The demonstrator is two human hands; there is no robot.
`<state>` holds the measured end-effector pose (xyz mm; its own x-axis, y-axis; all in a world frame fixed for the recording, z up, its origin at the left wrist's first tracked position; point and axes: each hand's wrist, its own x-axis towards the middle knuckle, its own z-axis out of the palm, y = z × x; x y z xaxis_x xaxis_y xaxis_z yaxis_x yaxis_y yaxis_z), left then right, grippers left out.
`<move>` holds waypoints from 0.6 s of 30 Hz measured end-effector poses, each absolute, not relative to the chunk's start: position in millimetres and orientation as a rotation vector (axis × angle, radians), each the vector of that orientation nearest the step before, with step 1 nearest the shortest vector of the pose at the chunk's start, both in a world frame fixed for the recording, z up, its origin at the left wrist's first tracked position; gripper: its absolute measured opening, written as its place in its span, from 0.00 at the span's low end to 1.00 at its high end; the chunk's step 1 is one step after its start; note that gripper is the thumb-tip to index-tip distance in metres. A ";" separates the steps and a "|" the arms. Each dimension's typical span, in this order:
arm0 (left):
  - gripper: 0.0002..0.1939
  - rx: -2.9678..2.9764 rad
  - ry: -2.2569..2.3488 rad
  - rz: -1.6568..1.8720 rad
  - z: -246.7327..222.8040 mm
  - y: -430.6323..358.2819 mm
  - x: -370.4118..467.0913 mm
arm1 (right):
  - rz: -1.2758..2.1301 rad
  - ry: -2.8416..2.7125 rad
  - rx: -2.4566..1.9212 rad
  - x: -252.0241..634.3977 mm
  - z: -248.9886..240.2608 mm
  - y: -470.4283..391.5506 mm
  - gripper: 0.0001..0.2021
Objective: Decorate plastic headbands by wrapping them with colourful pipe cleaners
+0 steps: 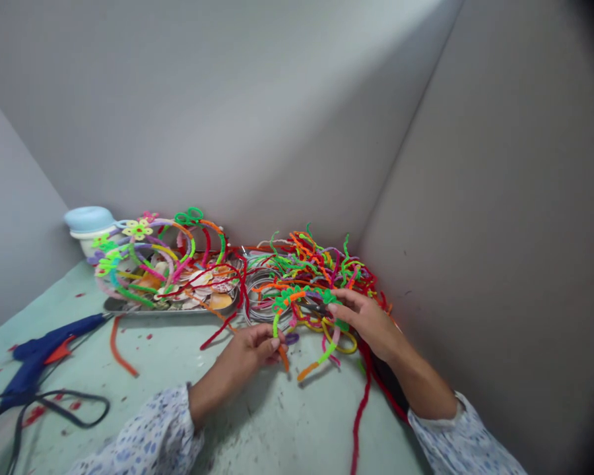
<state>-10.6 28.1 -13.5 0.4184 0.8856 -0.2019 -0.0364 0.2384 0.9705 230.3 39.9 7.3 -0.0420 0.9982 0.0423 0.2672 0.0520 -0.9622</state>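
A colourful fuzzy headband (297, 298) in orange, green and pink, with green looped shapes along its top, is held up between both hands. My left hand (250, 353) pinches its left leg near the orange tip. At the upper right of the band, my right hand (366, 320) has thumb and fingers closed on the green loops. The band's right leg hangs free, ending in an orange tip. Just behind lies a heap of multicoloured pipe cleaners (321, 260).
A metal tray (163, 311) of shells and flat pieces carries several finished headbands (171, 227). Behind it stands a blue-lidded white container (92, 227). A blue glue gun (39, 353) with a black cord lies left. Red strands (360, 415) trail near my right forearm. Grey walls (218, 119) enclose the table.
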 end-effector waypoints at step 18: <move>0.15 1.172 0.847 0.738 -1.6 23.5 -13.4 | 1.310 -1.252 -1.230 223.3 5.9 37.0 0.10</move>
<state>-13.4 23.5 -1.6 0.4960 0.8504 -0.1754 -0.0578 0.2339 0.9705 223.3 37.0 5.9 -0.0817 0.9945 -0.0651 0.0199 -0.0637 -0.9978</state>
